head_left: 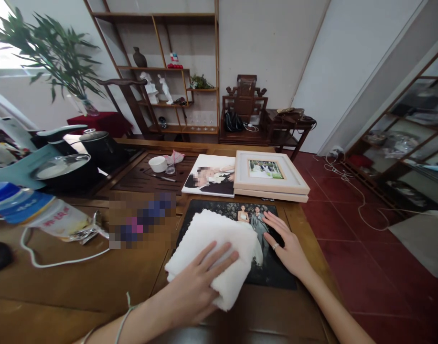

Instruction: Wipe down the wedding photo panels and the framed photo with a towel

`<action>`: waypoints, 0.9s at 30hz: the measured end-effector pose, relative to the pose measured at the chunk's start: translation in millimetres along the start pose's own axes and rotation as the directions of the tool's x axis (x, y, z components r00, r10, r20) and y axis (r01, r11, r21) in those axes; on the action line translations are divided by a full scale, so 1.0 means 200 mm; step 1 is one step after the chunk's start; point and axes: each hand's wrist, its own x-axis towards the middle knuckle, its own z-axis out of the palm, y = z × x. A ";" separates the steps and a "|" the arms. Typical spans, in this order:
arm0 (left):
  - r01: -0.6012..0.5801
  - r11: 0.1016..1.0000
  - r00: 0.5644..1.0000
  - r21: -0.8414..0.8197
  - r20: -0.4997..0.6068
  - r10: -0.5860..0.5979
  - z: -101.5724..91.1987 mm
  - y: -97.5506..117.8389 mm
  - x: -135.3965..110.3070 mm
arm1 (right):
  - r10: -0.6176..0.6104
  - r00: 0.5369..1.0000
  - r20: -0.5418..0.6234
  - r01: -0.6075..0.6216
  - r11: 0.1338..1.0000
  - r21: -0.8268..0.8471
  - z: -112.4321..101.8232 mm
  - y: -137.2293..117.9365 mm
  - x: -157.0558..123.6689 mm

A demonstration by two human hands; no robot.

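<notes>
My left hand (200, 282) is on a folded white towel (208, 229), its fingers stretched over the top while the thumb side is partly hidden at the near edge. The towel lies over the left part of a dark photo panel (276, 274), which shows a couple in wedding clothes. My right hand (285, 243) rests flat at the panel's right side, fingers extended and a ring on one of them. Just beyond the panel are a white-edged photo print (213, 179) and light wooden picture frames (299, 184), stacked.
A wooden table (97, 282) carries a blue-capped bag (57, 215), a white cable (61, 264), a dark mouse (0, 256) and a blurred patch. Farther back stand a white cup (157, 164), a black kettle (100, 148) and a lidded pot (64, 172). Red floor tiles (347, 258) lie to the right.
</notes>
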 end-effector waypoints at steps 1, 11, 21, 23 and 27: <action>0.021 1.000 1.000 0.002 0.004 -0.021 -0.01 -0.01 0.02 | -0.002 1.000 0.000 0.002 1.000 0.003 0.00 0.00 0.00; 0.219 0.968 0.975 0.122 -0.058 -0.213 -0.01 -0.29 0.31 | -0.013 1.000 -0.009 0.014 0.999 0.036 0.00 0.00 0.00; 0.070 0.985 0.991 0.161 -0.128 -0.050 0.12 0.22 0.14 | -0.005 1.000 0.002 0.005 1.000 0.023 0.00 -0.01 0.00; 0.055 0.990 0.994 0.129 -0.104 -0.042 0.09 0.23 0.13 | -0.008 1.000 0.000 0.008 1.000 0.027 -0.01 -0.01 0.00; 0.174 0.982 0.984 0.075 -0.060 -0.170 0.01 0.14 0.21 | -0.012 1.000 -0.002 0.012 1.000 0.021 -0.01 -0.01 0.00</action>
